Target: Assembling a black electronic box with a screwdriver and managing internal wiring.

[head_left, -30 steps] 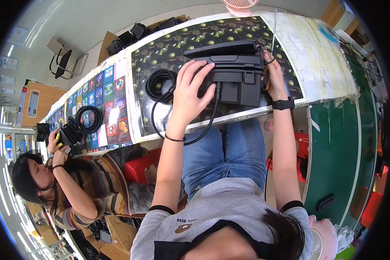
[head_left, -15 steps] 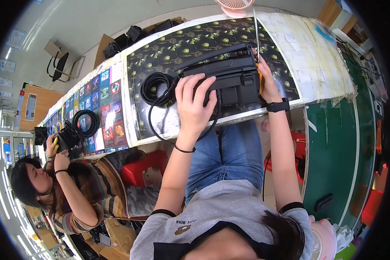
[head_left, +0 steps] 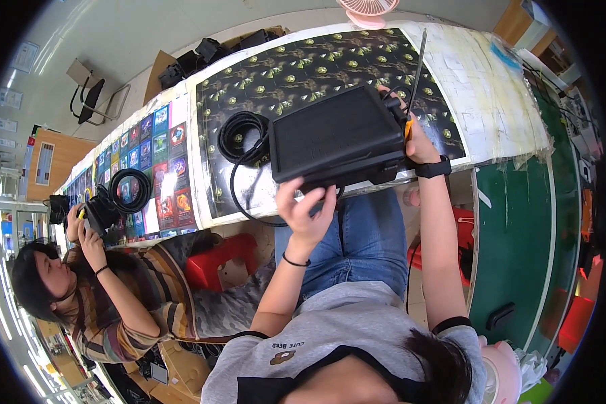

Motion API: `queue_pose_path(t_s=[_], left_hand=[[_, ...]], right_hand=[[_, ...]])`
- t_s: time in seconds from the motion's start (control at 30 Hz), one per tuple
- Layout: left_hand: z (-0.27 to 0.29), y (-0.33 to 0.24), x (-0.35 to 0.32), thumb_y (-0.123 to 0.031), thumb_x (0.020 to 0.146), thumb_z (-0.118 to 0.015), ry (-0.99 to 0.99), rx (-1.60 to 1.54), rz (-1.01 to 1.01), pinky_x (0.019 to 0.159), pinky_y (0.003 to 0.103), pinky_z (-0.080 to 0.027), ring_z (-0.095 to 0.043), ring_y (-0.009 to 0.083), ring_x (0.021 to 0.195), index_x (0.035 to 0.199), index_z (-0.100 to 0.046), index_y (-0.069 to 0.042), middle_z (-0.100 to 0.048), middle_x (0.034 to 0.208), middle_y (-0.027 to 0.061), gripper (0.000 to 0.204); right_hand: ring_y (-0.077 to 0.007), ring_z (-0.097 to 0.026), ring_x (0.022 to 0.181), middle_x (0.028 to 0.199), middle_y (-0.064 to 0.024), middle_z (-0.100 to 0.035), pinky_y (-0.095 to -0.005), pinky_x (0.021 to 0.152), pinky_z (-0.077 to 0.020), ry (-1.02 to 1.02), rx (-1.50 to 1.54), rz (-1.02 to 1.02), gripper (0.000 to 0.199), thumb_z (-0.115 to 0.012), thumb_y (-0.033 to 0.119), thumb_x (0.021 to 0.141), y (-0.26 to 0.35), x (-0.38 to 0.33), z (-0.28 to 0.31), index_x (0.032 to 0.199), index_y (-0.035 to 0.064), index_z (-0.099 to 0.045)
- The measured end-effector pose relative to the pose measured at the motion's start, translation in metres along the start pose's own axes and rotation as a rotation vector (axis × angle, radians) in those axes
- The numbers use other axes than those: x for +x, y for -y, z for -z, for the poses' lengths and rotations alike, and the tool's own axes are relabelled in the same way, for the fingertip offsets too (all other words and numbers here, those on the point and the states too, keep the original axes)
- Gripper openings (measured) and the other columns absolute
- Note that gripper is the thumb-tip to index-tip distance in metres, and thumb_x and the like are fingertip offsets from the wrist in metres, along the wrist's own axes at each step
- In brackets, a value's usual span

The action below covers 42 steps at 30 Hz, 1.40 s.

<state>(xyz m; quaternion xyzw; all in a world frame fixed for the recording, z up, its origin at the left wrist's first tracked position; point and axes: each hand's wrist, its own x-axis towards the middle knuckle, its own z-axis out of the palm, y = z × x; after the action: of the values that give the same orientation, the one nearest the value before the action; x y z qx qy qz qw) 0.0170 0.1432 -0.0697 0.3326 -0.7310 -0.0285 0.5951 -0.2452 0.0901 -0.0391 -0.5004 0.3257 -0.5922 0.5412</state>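
Note:
A black rectangular plastic case [head_left: 333,128] is tilted above the near edge of the table, its flat framed face turned up. My right hand [head_left: 421,145] grips the case's right end, fingers partly hidden behind it. That same hand also holds a screwdriver, whose long metal shaft [head_left: 419,67] points away and whose yellow-orange handle [head_left: 408,128] shows at the palm. At the case's near left corner is my left hand [head_left: 308,214], its fingers spread and bent by the lower edge; whether they press on it I cannot tell. A coiled black cable [head_left: 241,138] lies left of the case.
A patterned black mat [head_left: 249,81] covers the table under the case. A pink fan [head_left: 367,10] stands at the far edge. To the left, a person in a striped top handles a dark device [head_left: 101,212] beside another cable coil [head_left: 130,191]. A green surface [head_left: 512,236] lies right.
The case has turned over, so its flat framed face now points up. My left hand moved from on top of it to its near edge. The screwdriver shaft leans further right.

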Motion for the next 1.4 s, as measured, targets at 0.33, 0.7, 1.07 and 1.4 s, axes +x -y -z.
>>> queue_pose_path(t_s=[0.33, 0.7, 1.07, 1.4], left_hand=[[0.017, 0.002, -0.003, -0.005, 0.064, -0.091, -0.043, -0.201, 0.373, 0.086, 0.033, -0.052, -0.053, 0.0222, 0.108, 0.118, -0.041, -0.009, -0.039, 0.127, 0.0136, 0.073], [0.023, -0.004, -0.005, -0.009, 0.064, -0.092, -0.135, -0.190, 0.332, 0.082, 0.034, -0.057, -0.068, 0.0301, 0.101, 0.104, -0.051, -0.003, -0.048, 0.134, 0.0234, 0.058], [0.049, -0.016, 0.003, -0.003, 0.078, -0.077, 0.137, -0.192, 0.648, 0.081, 0.032, -0.055, -0.068, 0.0236, 0.095, 0.088, -0.066, 0.001, -0.056, 0.132, 0.0179, 0.016], [0.061, -0.028, 0.005, -0.008, 0.085, -0.069, 0.133, -0.434, 0.713, 0.098, 0.037, -0.044, -0.055, 0.0291, 0.119, 0.105, -0.068, -0.003, -0.047, 0.140, 0.0166, 0.020]], right_hand=[[-0.0208, -0.049, 0.128, 0.137, -0.0069, -0.051, -0.0332, 0.110, -0.0333, 0.023, -0.130, -0.023, 0.142, -0.089, 0.072, 0.035, -0.002, -0.002, 0.002, 0.149, 0.0065, -0.036], [-0.0197, -0.053, 0.123, 0.131, -0.0051, -0.054, -0.0320, 0.108, -0.0357, 0.016, -0.126, -0.031, 0.144, -0.091, 0.070, 0.032, 0.001, -0.003, -0.002, 0.148, 0.0058, -0.036], [-0.0176, -0.053, 0.122, 0.129, -0.0044, -0.054, -0.0302, 0.106, -0.0380, 0.025, -0.094, -0.050, 0.147, -0.093, 0.065, 0.029, 0.000, -0.005, 0.001, 0.149, 0.0050, -0.033], [-0.0178, -0.054, 0.122, 0.130, -0.0044, -0.056, -0.0309, 0.106, -0.0382, 0.012, -0.066, -0.032, 0.144, -0.093, 0.065, 0.032, -0.002, -0.002, 0.000, 0.149, 0.0060, -0.034]])
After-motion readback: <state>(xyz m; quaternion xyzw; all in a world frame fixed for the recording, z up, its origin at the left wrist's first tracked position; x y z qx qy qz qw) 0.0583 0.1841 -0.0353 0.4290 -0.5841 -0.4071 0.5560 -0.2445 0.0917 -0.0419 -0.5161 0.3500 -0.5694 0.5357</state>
